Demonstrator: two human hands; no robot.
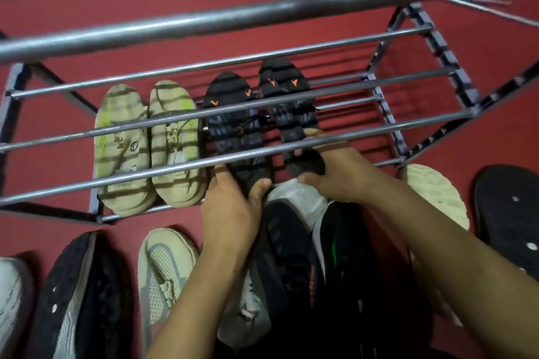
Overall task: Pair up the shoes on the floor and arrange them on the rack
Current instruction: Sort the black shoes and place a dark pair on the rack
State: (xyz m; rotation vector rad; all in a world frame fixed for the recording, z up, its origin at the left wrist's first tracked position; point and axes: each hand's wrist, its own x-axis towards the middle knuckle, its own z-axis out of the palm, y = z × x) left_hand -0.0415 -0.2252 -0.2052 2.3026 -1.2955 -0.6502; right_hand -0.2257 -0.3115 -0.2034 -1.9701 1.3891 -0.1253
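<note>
Rack [388, 128]: 1. Shoes on its bottom shelf: 4, comprising 2 beige shoes [124, 148] at the left end and 2 black shoes [233, 125] toward the right end. Shoes on the floor [52, 140] along the rack's front edge: at least 7. Hands [230, 207]: 2.

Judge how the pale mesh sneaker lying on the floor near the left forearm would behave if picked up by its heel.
The pale mesh sneaker looks light for its size: the upper is open mesh. The toe would probably droop a little, since the upper looks soft. It seems unlikely to slip or roll, as it sits flat on its sole.
</note>
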